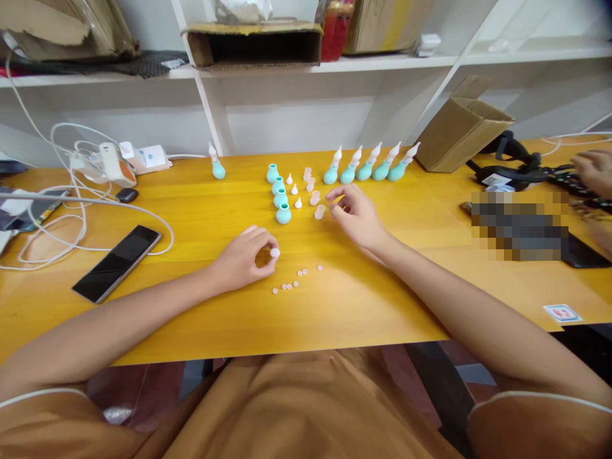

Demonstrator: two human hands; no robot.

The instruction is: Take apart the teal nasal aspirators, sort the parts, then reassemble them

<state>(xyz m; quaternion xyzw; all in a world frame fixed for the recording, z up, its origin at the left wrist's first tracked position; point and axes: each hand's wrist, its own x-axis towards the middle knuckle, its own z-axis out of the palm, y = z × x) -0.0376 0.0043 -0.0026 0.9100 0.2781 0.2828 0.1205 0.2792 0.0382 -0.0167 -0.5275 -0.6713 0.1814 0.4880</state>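
My left hand pinches a small white nozzle tip between thumb and index finger, low over the table. My right hand is bent at the fingers with thumb and forefinger apart, holding nothing visible. Just left of its fingertips stands the nearest translucent pinkish cup, one of several in a column. Beside them are three white cone-shaped nozzle tips and a column of open teal bulbs. Several tiny pale discs lie scattered in front of the hands.
Assembled teal-and-white bulb aspirators stand in a row at the back; another aspirator is farther left. A phone and white cables occupy the left side. Rightward are a cardboard box, a black headset and another person's hand.
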